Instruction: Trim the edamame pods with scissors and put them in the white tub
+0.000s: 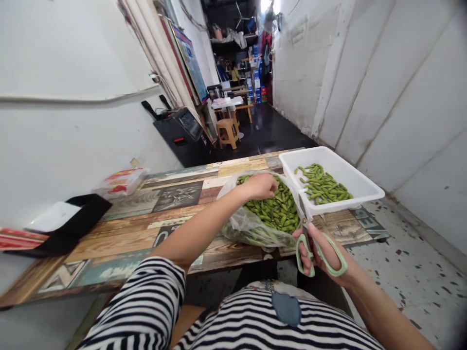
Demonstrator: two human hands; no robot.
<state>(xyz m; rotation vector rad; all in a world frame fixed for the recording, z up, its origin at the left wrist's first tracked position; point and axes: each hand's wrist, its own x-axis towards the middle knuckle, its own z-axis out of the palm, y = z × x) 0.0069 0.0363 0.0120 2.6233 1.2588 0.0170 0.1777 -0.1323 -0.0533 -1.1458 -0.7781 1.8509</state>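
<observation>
A clear plastic bag (pixel 243 222) full of green edamame pods (pixel 282 206) lies open on the table. My left hand (pixel 263 186) is over the pods inside the bag's mouth, its fingers curled closed; whatever they pinch is hidden from me. To the right of the bag, my right hand (pixel 326 253) grips a pair of scissors (pixel 305 238) by their pale green handles, with the blades pointing up and away from me. Beyond the scissors stands a white plastic tray (pixel 355 170) holding a heap of pods (pixel 324 185).
The wood-patterned table (pixel 215 194) extends to the left, where a plastic package (pixel 120 182) and a black strap-like object (pixel 80 223) lie. A black device with a screen (pixel 186 126) stands behind the table. Farther back is a brown stool (pixel 226 132). A white wall borders the right.
</observation>
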